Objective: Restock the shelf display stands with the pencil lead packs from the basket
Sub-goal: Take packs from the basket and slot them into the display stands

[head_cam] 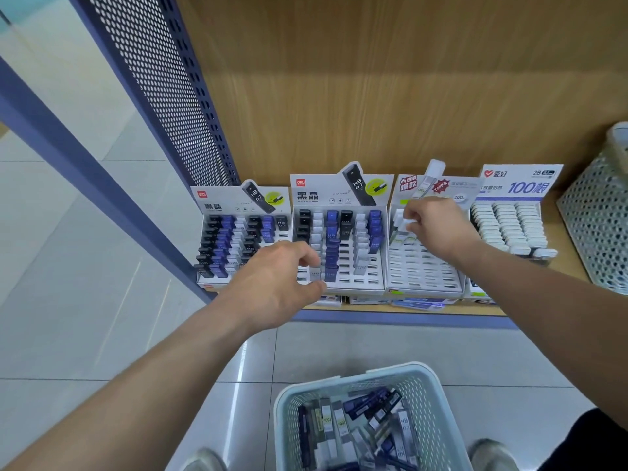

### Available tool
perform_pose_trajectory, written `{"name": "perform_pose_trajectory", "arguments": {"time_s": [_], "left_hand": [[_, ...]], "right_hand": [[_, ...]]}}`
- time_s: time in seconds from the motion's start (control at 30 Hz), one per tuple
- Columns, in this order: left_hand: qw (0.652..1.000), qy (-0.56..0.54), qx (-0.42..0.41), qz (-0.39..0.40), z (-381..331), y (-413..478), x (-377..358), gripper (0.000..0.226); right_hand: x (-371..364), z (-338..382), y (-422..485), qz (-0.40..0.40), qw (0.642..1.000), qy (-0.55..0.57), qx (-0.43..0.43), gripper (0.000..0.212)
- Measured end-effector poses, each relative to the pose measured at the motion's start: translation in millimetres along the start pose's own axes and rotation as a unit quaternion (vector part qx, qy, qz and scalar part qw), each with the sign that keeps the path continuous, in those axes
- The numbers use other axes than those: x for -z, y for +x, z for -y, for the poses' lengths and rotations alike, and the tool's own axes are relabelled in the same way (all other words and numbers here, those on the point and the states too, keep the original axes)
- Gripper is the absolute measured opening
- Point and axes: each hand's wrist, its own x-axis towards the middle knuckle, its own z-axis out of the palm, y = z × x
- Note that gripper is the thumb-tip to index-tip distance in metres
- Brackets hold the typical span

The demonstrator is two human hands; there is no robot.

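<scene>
I have left fingers (pixel 306 257) pinching a white pack (pixel 315 273) and right fingers (pixel 416 209) pinching a second pack (pixel 407 222), each just below them, I judge for seating in slots (pixel 421 266)

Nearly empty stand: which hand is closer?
Right. The right hand is over the nearly empty stand, pinching a white pack at its back rows; the left hand pinches a second pack at the neighbouring stand.
</scene>
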Motion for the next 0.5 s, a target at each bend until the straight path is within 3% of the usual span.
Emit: {"name": "perform_pose_trajectory", "arguments": {"time_s": [0.13, 0.27, 0.4, 0.5], "left_hand": [[1.0, -0.003, 0.0, -0.002, 0.7, 0.4, 0.7, 0.031], [1.0, -0.013, 0.004, -0.006, 1.7, 1.9, 3.4, 0.032], [0.999, -0.023, 0.01, -0.02, 4.5, 5.2, 7.8, 0.032], [0.998, -0.039, 0.027, -0.035, 12.2, 6.5, 12.0, 0.032]], "right_hand": [[-8.3, 5.5, 0.8, 0.003, 0.999, -0.034, 0.019, 0.006], [-5.1, 23.9, 2.9, -0.068, 0.994, -0.044, 0.068, 0.016], [-13.9, 65.1, 15.5, -0.007, 0.993, 0.067, 0.099, 0.024], [-33.8, 81.0, 21.7, -0.011, 0.995, 0.031, 0.091, 0.029]]}}
